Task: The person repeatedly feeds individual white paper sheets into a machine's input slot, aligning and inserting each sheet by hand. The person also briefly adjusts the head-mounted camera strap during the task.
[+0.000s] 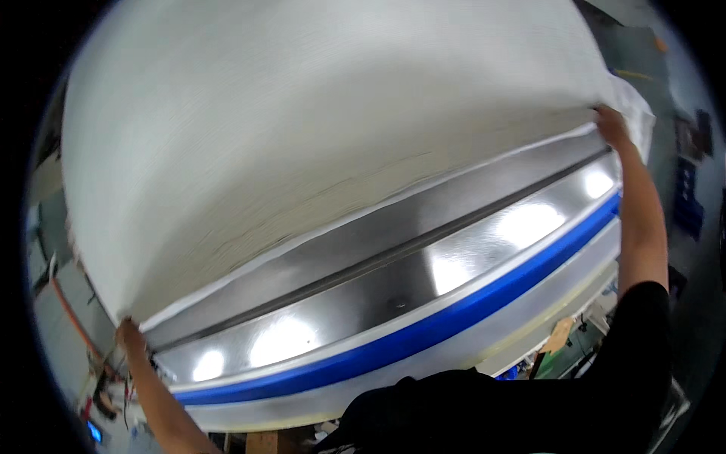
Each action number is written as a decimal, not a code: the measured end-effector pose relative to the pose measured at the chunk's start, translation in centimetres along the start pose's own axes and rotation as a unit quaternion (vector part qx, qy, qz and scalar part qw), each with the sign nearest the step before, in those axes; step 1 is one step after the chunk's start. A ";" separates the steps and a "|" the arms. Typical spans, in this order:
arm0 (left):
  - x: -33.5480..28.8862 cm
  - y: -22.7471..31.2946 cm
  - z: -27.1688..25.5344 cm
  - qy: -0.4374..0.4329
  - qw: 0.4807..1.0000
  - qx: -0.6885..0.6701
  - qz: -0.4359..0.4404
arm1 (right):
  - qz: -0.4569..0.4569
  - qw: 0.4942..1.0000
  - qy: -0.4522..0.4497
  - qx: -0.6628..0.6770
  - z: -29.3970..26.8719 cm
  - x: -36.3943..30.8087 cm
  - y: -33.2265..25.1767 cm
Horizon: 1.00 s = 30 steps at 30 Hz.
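Note:
A large white cloth [325, 98] with fine creases spreads over most of the view. Its near edge runs slantwise from lower left to upper right. At the left end of that edge, my left hand [130, 333] is closed on the cloth. My right hand [611, 125] grips the same edge at the far right, arm stretched forward. Between my hands and my body lies a shiny metal surface [370, 295], partly under the cloth, with a dark line along its length. The fingertips of both hands are partly hidden.
A blue strip [393, 342] and a pale, smooth border run along the near side of the metal surface, close to my body. An orange hose [72, 318] hangs at the left. Blue items [687, 197] stand at the right. Brown cardboard [558, 335] shows below the near edge.

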<state>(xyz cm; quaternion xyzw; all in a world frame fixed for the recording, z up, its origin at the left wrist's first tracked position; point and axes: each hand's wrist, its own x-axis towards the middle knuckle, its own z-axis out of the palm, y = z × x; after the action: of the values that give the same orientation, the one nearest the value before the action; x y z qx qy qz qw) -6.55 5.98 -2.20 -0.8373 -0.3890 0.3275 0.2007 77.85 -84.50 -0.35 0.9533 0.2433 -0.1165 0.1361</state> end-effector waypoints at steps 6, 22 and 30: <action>-1.7 3.0 -3.7 -0.032 0.999 0.022 -0.033 | -0.045 0.990 -0.007 -0.133 2.0 1.5 4.7; -4.2 8.4 -11.0 -0.043 0.995 -0.009 -0.090 | -0.025 0.954 -0.043 -0.297 10.7 5.6 20.7; -5.0 8.6 -10.6 -0.021 0.995 -0.017 -0.094 | -0.015 0.910 -0.118 -0.396 9.6 4.9 17.4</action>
<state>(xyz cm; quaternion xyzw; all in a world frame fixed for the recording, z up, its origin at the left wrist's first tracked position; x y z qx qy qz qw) 2.95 -4.13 2.15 -0.7931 -0.4758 0.3184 0.2080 89.13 -100.09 -7.22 0.7966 0.2659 -0.1244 0.5285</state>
